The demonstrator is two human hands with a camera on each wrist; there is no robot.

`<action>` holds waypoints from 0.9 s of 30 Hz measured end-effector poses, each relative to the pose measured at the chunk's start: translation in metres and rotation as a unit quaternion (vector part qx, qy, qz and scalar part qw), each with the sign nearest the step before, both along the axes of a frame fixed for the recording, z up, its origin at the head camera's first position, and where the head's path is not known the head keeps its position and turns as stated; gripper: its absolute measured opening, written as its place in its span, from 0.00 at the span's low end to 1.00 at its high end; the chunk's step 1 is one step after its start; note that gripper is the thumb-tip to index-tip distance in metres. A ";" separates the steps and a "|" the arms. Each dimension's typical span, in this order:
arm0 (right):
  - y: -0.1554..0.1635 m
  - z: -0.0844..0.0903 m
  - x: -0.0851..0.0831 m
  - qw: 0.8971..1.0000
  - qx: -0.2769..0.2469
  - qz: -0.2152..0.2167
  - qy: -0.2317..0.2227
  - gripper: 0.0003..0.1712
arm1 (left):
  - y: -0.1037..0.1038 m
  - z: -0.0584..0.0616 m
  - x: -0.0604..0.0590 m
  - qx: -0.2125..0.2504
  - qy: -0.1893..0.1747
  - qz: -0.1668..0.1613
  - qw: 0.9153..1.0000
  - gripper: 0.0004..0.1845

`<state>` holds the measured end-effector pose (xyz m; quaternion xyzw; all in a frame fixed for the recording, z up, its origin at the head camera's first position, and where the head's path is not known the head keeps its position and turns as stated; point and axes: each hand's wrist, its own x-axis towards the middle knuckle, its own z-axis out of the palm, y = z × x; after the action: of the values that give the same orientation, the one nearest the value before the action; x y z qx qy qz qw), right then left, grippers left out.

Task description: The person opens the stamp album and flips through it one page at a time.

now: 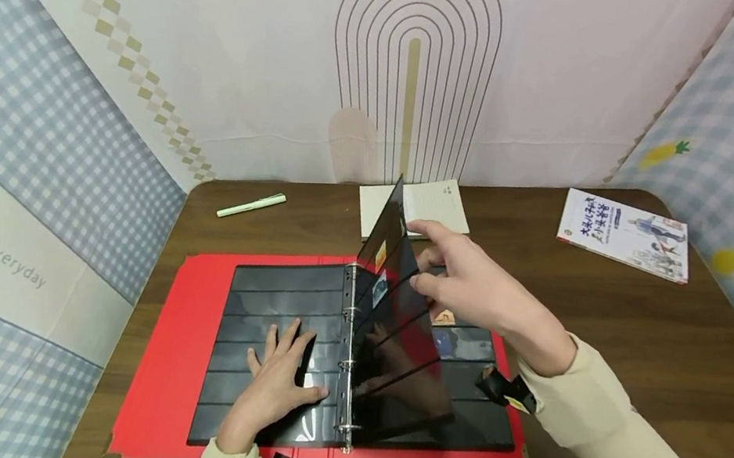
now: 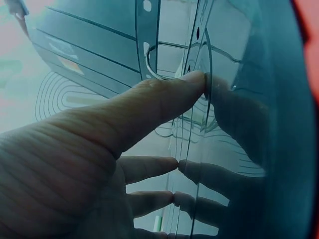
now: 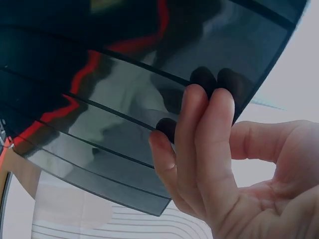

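Note:
A red ring-binder stamp album [image 1: 173, 358] lies spread on the table, with black pocketed pages on metal rings [image 1: 347, 365]. One black album page [image 1: 395, 328] stands raised from the rings, tilting right, with two small stamps [image 1: 380, 288] in its pockets. My right hand [image 1: 474, 277] holds this page near its outer edge; in the right wrist view its fingers [image 3: 212, 129] lie against one face while the thumb passes behind the edge. My left hand [image 1: 278, 386] rests with spread fingers on the left-hand page [image 1: 244, 337], its thumb close by the rings.
On the right-hand page beneath, more stamps [image 1: 444, 318] show. Behind the album lies a pale notebook [image 1: 449, 203], partly hidden by the raised page. A light green pen [image 1: 252, 205] is at the back left, and a white illustrated book [image 1: 626, 234] at the back right.

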<state>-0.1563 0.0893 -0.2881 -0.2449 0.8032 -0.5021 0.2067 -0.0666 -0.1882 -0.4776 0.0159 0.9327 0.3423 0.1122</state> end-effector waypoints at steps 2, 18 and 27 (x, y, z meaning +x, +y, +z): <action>-0.003 0.001 0.000 1.000 0.007 0.002 0.006 0.38 | 0.000 0.000 0.000 0.001 0.001 0.000 1.000 0.49; -0.029 0.011 0.005 0.998 0.042 0.016 0.049 0.39 | 0.000 0.000 0.000 -0.006 0.007 -0.001 1.000 0.48; -0.032 0.014 0.008 0.994 0.071 0.011 0.083 0.39 | 0.001 0.000 0.000 -0.008 0.006 -0.002 1.000 0.48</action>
<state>-0.1482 0.0569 -0.2736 -0.2793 0.8487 -0.4191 0.1616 -0.0664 -0.1874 -0.4777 0.0192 0.9360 0.3345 0.1078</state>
